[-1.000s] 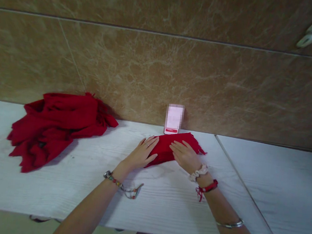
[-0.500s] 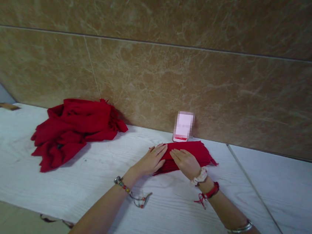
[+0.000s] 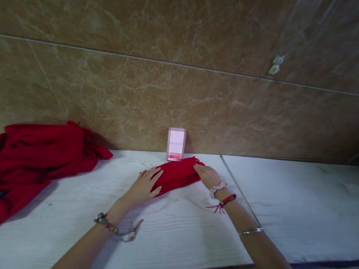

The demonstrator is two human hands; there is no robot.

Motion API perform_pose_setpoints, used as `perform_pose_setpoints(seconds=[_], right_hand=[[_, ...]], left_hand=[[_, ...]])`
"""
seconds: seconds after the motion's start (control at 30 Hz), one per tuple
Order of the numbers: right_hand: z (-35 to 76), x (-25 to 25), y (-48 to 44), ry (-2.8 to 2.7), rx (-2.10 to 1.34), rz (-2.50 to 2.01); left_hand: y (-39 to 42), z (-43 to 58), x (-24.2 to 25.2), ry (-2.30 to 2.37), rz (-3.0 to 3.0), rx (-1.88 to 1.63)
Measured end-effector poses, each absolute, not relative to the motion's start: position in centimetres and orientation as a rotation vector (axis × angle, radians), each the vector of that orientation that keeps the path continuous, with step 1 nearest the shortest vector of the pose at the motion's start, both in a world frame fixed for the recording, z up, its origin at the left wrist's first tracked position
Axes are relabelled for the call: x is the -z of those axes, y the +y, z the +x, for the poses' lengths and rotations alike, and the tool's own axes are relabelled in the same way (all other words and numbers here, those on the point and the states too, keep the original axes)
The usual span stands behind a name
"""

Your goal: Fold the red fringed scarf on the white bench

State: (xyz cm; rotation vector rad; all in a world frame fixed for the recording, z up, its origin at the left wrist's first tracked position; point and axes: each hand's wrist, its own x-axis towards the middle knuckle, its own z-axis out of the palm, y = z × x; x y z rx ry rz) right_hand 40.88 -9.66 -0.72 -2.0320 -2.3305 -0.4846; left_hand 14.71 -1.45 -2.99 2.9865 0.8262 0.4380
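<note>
From my remote seat, through the head camera, I see the folded red cloth [image 3: 177,175] lying at a slant on the white counter [image 3: 182,233], between the two hands. The left hand [image 3: 143,186] rests on its left end, fingers spread and flat, pinching nothing. The right hand [image 3: 209,177] touches the fringed right end, its fingers stretched out side by side; its thumb is hidden from me, so I can't make out whether it grips the edge. Just behind the cloth, a small pale rectangular object [image 3: 176,142] stands upright near the brown marbled wall [image 3: 123,90], its front pixelated. Well apart, to the left, a rumpled red cloth [image 3: 39,154] is heaped on the counter. I see a beaded bracelet [image 3: 112,229] on the left wrist and a pale scrunchie [image 3: 218,189] on the right.
</note>
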Motion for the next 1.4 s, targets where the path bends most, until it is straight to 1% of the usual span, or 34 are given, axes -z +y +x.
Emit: perform_pose_setpoints(seconds=[0.13, 0.23, 0.3, 0.47, 0.57, 0.63, 0.73, 0.97, 1.2, 1.4], right_hand=[[40.1, -0.9, -10.5, -2.346, 0.292, -2.079], [39.6, -1.2, -11.5, -2.389, 0.244, -2.023], [39.2, -1.0, -12.0, -2.386, 0.210, -2.029], [38.3, 1.5, -12.8, -2.169, 0.179, -1.998], [37.2, 3.8, -13.1, -1.763, 0.159, -1.918], [36.0, 5.3, -13.3, -1.465, 0.085, -1.864], [34.0, 7.0, -13.5, -1.225, -0.053, -1.783], [33.3, 7.7, -13.7, -0.987, -0.190, -1.686], [33.7, 8.6, -14.8, -0.886, -0.238, -1.662], [33.9, 7.9, -14.1, -0.817, -0.242, -1.669]], left_hand=[[-2.8, 16.3, 0.6, 0.924, 3.129, -0.165], [-3.4, 17.2, -0.7, 0.900, 3.210, 0.036], [-3.5, 17.5, -1.1, 0.862, 3.245, 0.106], [-3.4, 17.8, -1.8, 0.852, 3.210, 0.121], [-3.1, 17.7, -2.7, 0.835, 3.100, 0.140], [-3.1, 17.5, -3.1, 0.813, 3.028, 0.158], [-3.9, 17.2, -3.1, 0.850, 2.989, 0.178], [-6.9, 17.0, -1.4, 0.957, 3.111, 0.242], [-4.0, 17.3, -2.9, 0.816, 2.977, 0.219], [-2.6, 16.9, -3.2, 0.749, 2.836, 0.179]])
